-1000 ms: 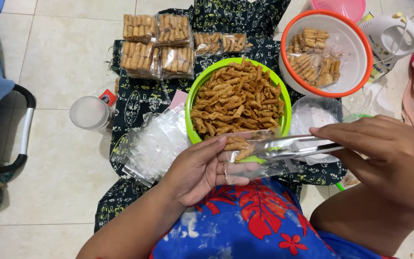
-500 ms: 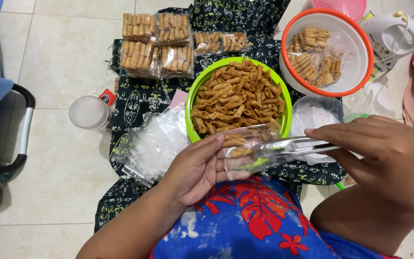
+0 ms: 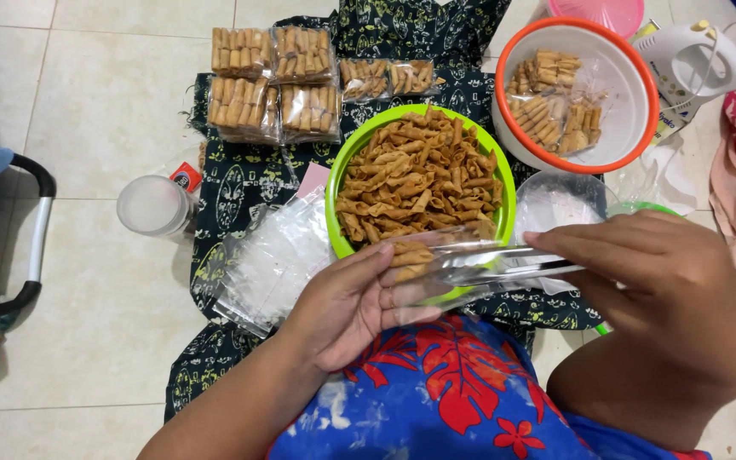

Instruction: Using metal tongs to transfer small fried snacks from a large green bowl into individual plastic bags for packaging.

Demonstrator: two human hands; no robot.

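My left hand (image 3: 355,311) cups a clear plastic bag (image 3: 445,264) from below, fingers curled shut on it, and a few golden rolled snacks (image 3: 409,255) already lie inside at my palm's end. My right hand (image 3: 641,273) has its grip pinched closed on the bag's other end, drawing the thin, glossy film flat; its long axis runs left to right across my lap, just over the near rim of the green bowl (image 3: 338,175). That round bowl is heaped with crisp, ridged, tube-shaped rolls. Left of it lies a stack of empty clear bags (image 3: 274,260) on the dark patterned cloth (image 3: 240,183) spread over the tiled floor (image 3: 104,102). Farther off, an orange-rimmed white bowl (image 3: 632,136) holds two filled packets, and more sealed packets (image 3: 274,81) lie in rows on the cloth's far edge.
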